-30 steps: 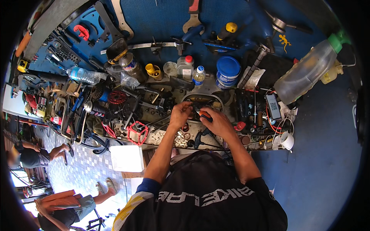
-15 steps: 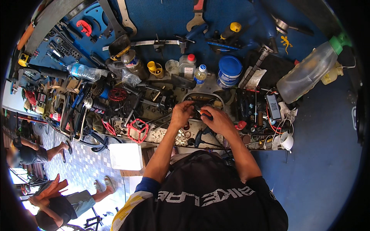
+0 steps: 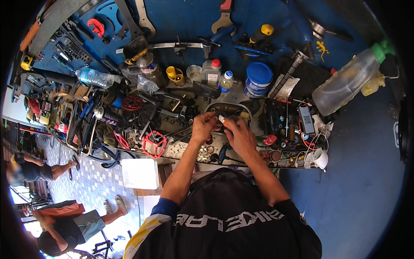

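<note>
The right hand (image 3: pixel 241 136) has its grip nearly closed, thumb and fingers seeming to pinch a small pale piece (image 3: pixel 221 118) at its 10 o'clock, whose long axis appears to run from 11 to 5. The left hand (image 3: pixel 204 127) sits at the piece's 8 o'clock, just beside, fingers curled; whether it holds anything I cannot tell. Beneath lies a metal-rimmed tray (image 3: pixel 228 102), with a blue tub (image 3: pixel 258 77) at 1 o'clock on the surface (image 3: pixel 258 114)
</note>
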Demonstrator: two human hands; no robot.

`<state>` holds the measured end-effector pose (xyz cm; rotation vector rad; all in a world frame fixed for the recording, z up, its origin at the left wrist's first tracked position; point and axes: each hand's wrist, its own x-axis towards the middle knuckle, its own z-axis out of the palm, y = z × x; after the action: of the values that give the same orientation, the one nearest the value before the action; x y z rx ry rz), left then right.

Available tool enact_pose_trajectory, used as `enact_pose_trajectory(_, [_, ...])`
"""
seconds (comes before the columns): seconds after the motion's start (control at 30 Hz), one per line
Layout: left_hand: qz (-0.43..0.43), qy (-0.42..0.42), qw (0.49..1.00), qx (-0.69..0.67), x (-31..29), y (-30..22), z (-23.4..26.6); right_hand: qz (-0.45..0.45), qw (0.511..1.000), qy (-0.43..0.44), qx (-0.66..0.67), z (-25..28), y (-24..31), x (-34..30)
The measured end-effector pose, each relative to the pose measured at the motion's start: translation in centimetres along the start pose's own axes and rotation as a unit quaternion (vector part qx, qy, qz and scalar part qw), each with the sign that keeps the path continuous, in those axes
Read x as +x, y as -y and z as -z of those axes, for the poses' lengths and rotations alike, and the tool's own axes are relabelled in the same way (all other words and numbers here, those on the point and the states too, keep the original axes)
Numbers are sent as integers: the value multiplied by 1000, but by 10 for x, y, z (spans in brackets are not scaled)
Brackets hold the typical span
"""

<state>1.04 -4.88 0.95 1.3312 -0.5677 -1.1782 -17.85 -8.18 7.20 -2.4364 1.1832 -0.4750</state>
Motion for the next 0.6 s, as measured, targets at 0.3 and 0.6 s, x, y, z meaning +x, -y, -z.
enact_pose_trajectory(0.3, [25,-23,999,-10,0,0,1,-59,985,-45,155,-7,-16,-8])
enact_pose_trajectory(0.6, [-158,-80,947,267,8,9,14,-120,983,117,80,-21,-46,-10])
